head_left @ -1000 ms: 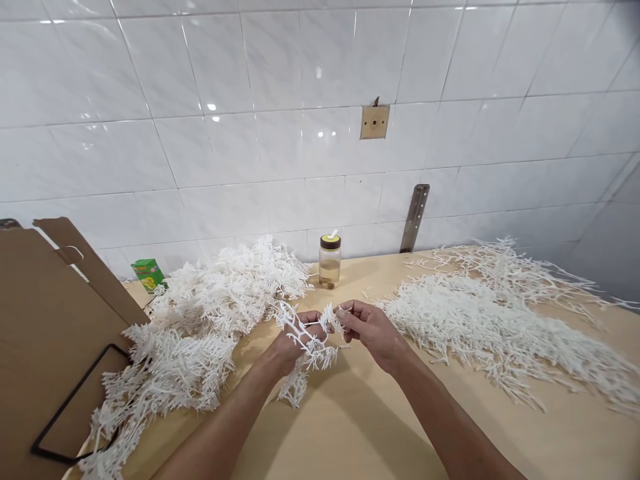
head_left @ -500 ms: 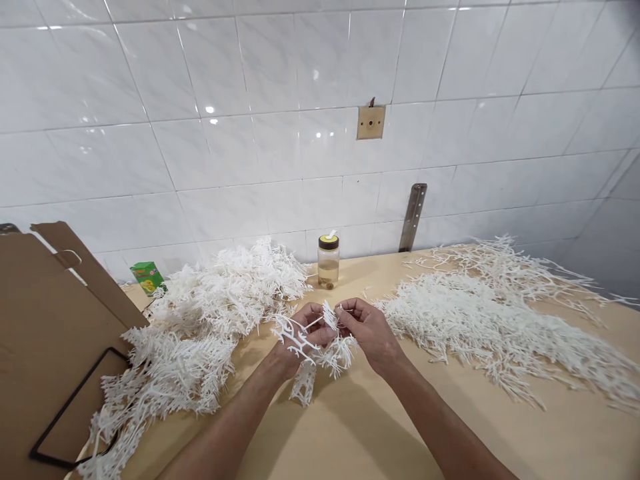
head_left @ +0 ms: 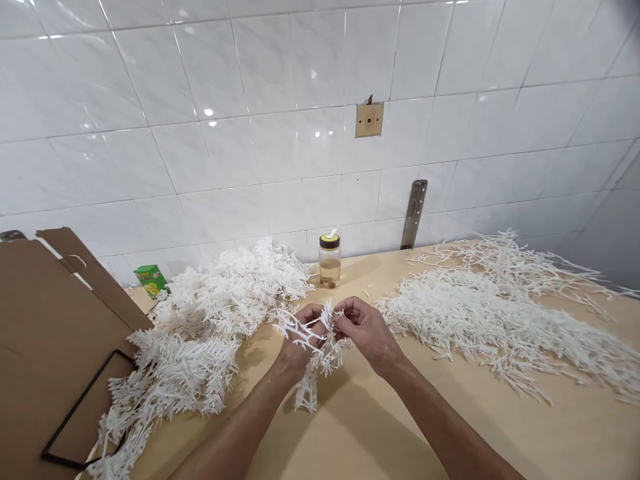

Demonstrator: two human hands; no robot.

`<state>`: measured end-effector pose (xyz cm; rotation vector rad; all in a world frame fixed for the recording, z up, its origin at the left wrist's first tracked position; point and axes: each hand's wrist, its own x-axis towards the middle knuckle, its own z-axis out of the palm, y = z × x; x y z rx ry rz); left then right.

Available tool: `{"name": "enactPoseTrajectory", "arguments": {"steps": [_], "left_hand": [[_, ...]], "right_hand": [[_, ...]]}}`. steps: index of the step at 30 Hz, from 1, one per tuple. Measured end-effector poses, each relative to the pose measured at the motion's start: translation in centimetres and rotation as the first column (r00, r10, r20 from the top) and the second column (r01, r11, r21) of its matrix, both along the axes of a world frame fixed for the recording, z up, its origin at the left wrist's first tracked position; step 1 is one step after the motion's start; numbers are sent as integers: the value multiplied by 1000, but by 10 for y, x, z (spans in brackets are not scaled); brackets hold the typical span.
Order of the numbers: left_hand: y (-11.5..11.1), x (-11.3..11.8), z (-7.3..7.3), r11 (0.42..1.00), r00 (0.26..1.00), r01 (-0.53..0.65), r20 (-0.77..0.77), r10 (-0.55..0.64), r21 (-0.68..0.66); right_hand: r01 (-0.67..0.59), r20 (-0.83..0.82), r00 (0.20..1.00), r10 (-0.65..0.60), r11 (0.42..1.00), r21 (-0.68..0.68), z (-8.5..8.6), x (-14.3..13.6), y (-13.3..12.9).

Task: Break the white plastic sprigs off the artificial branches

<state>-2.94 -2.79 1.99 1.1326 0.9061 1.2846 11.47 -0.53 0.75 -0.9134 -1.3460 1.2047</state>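
Note:
Close together above the table's middle, both hands work at a bunch of white branched plastic sprigs. My left hand is closed around the bunch; some sprigs stick out over its fingers and others dangle below. Thumb and fingers of my right hand pinch the side of a small fan-shaped tuft at the top of the bunch. Exactly where the pieces join is too fine to make out. To the left lies a tall heap of bushy white sprigs. A flatter pile of white sprigs spreads on the right.
A clear jar with liquid and a dark-rimmed yellow lid stands near the tiled wall. A green box is behind the left heap. Cardboard rises at far left beside a black frame. A metal bracket stands against the wall.
The dangling sprigs have swung slightly and bunched closer below my left hand. Both hands keep nearly the same place and grip. The view has shifted a little.

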Motion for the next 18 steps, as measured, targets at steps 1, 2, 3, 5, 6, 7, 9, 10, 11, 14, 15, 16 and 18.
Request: {"name": "enactPoseTrajectory", "arguments": {"steps": [1, 2, 3, 5, 6, 7, 9, 10, 11, 14, 15, 16, 18], "left_hand": [[1, -1, 0, 1000, 1000, -12, -17, 12, -3], [1, -2, 0, 1000, 999, -15, -31, 15, -3], [2, -4, 0, 1000, 999, -9, -40, 9, -1], [2, -7, 1, 1000, 998, 5, -63, -4, 15], [2, -8, 3, 1000, 997, 11, -76, -10, 22], [1, -9, 6, 1000, 996, 14, -92, -12, 26], [-1, -10, 12, 999, 992, 11, -124, -7, 35], [-2, -10, 15, 999, 991, 16, -136, -10, 45], [-3, -10, 18, 998, 989, 25, -144, -16, 57], [-4, -8, 19, 993, 983, 55, -178, -37, 101], [-3, -8, 18, 991, 980, 61, -194, -38, 116], [-2, -8, 15, 989, 976, 64, -213, -35, 133], [0, -8, 9, 982, 967, 75, -252, -30, 173]], "right_hand": [[-17, 18, 1000, 17, 1000, 7, -1, 0, 0], [-30, 41, 999, 30, 999, 13, -2, 1, 1], [-41, 65, 997, 40, 999, 14, -3, 3, 2], [-59, 107, 993, 58, 998, 8, -3, 6, 3], [-69, 125, 990, 68, 998, 6, -2, 8, 3], [-84, 137, 987, 82, 996, 9, -1, 9, 3], [-122, 136, 984, 117, 992, 26, 4, 13, 2], [-137, 125, 983, 132, 990, 30, 8, 14, 1], [-144, 108, 984, 141, 989, 29, 11, 15, 0], [-107, 86, 991, 105, 994, 20, 18, 16, -2], [-78, 95, 993, 75, 997, 29, 19, 16, -3], [-48, 111, 993, 44, 998, 41, 19, 16, -3], [1, 156, 988, -10, 998, 59, 17, 16, -2]]}}
